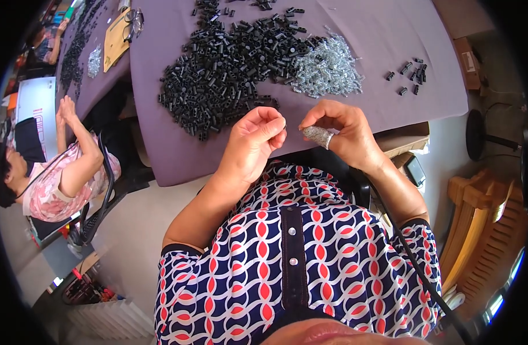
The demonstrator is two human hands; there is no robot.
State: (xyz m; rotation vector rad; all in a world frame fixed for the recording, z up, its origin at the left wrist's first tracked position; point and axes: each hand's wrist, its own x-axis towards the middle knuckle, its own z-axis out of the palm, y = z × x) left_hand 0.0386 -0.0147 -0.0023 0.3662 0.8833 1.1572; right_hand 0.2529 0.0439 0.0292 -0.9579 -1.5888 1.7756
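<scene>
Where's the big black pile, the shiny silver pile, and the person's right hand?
Black pile (224, 77): head view, heap's middle.
Silver pile (328, 68): head view, heap's middle.
Right hand (352, 130): head view, middle of the hand.

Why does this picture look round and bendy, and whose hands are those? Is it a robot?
No robot here! A person wears a camera on their head, looking down, and its very wide lens bends straight edges. The person's own left hand and right hand meet near the table. On it lie a big pile of black pieces, a heap of clear, shiny pieces and a few loose black pieces. Both hands' fingertips are pinched; anything held is too small to tell. Another person sits at the left.
</scene>
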